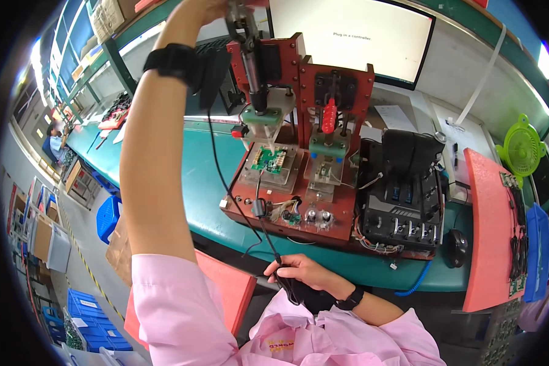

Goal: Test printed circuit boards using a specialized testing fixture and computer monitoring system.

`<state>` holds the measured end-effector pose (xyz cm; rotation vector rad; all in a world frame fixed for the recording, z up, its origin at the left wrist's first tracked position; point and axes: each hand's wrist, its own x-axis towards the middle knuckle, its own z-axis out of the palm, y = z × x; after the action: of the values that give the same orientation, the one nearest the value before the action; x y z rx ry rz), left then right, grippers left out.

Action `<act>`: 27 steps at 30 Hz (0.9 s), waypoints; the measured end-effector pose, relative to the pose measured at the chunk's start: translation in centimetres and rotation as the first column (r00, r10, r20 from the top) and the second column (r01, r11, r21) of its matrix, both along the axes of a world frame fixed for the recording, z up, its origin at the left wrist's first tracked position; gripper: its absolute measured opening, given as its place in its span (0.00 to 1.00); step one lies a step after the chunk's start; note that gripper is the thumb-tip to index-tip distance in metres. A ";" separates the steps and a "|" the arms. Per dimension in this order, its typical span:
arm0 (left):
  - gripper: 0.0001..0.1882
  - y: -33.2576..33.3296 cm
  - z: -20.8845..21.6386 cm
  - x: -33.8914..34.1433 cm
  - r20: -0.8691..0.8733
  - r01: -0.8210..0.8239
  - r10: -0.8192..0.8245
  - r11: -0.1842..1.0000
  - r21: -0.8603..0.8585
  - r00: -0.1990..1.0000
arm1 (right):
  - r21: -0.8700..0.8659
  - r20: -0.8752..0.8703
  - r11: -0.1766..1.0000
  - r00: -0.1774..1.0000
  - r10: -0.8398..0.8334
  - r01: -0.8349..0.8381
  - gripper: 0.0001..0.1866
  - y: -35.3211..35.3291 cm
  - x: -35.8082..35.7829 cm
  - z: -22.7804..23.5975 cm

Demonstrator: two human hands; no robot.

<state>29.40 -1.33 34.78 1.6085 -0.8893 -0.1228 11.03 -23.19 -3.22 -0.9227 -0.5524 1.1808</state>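
My left hand (208, 8) is raised to the top edge, beside the upper end of the toggle clamp (247, 52) on the left red press. Its fingers are cut off by the frame, so their grip is hidden. Below that clamp, a green circuit board (268, 160) with pale connectors sits in the left fixture (290, 177), under the press head. A black cable (267, 235) with a thick cylinder on it runs from near the board down to my right hand (302, 271). That hand is closed around the cable's bundled part, close to my body.
Beside it stands a second press with a red-handled clamp (329, 116). Right of the presses are a black control box (402, 213), a mouse (456, 248), a pink foam board (491, 232) and a blue tray (537, 253). A monitor (354, 36) stands behind; a green fan (523, 149) is at far right.
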 end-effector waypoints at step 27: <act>0.23 -7.6 -40.2 -36.6 -0.934 -0.425 0.260 0.895 0.137 0.246 | 0.027 -0.050 0.963 0.962 -0.268 0.270 0.13 6.1 -3.5 -0.6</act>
<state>-7.22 -8.97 -5.43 1.2117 0.4198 -0.6131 7.57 -17.13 -3.82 -0.9088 -0.3941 0.9415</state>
